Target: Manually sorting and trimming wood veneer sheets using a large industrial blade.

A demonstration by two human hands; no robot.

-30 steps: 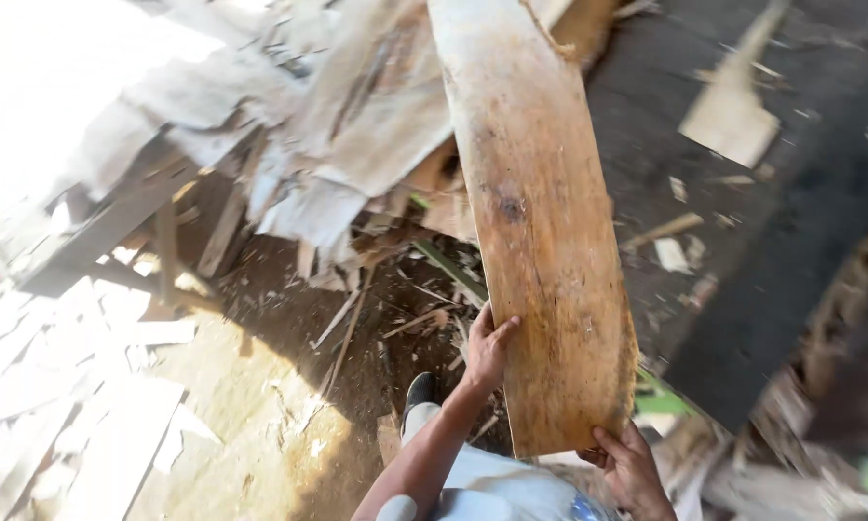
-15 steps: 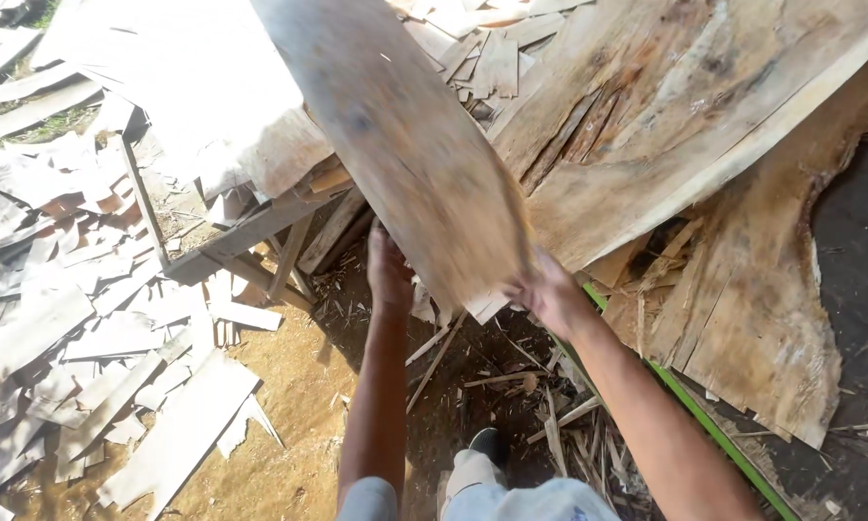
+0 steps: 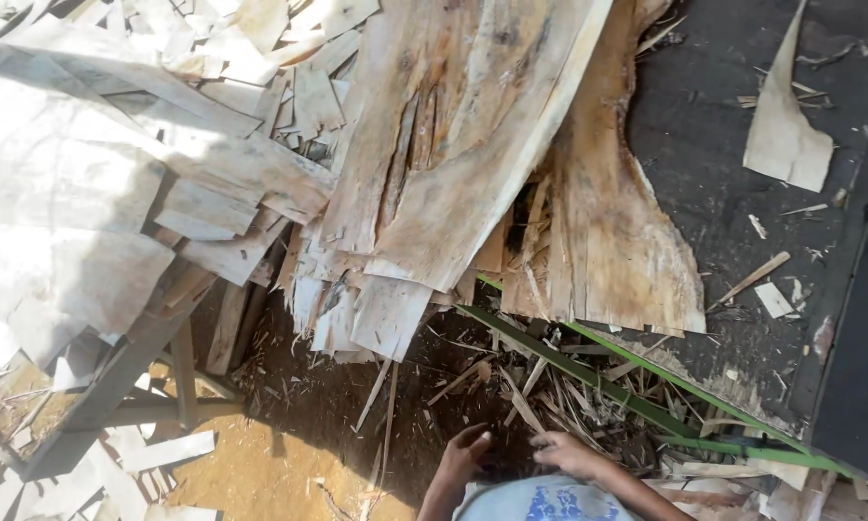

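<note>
— Below my chest, near the bottom edge of the view, both of my hands are hanging free. Are you seeing them?

— Yes. Are they holding something?

— No. My left hand [image 3: 465, 452] is hanging with the fingers curled loosely downward and gripping nothing. My right hand [image 3: 561, 450] is lying flat with the fingers spread a little, also empty. Both are hovering over the dark ground with its splinters and thin wood strips [image 3: 511, 386].

— And where is the wood?

— The nearest big piece is the long veneer sheet [image 3: 453, 164]. It is lying on top of the heap, well apart from my hands, and it is sloping down toward me. I think it is resting like this because the pile under it is uneven and its lower end is hanging over the edge.

— What is beside it?

— On its right a wide torn sheet [image 3: 608, 241] is spreading onto the dark mat [image 3: 714, 145]; its fibres are splitting at the lower edge. On the left many pale veneer scraps [image 3: 116, 193] are lying across a grey wooden frame [image 3: 116, 376], which is carrying them off the ground. A green strip [image 3: 588, 371] is running diagonally out from under the pile, between the pile and my hands.
</note>
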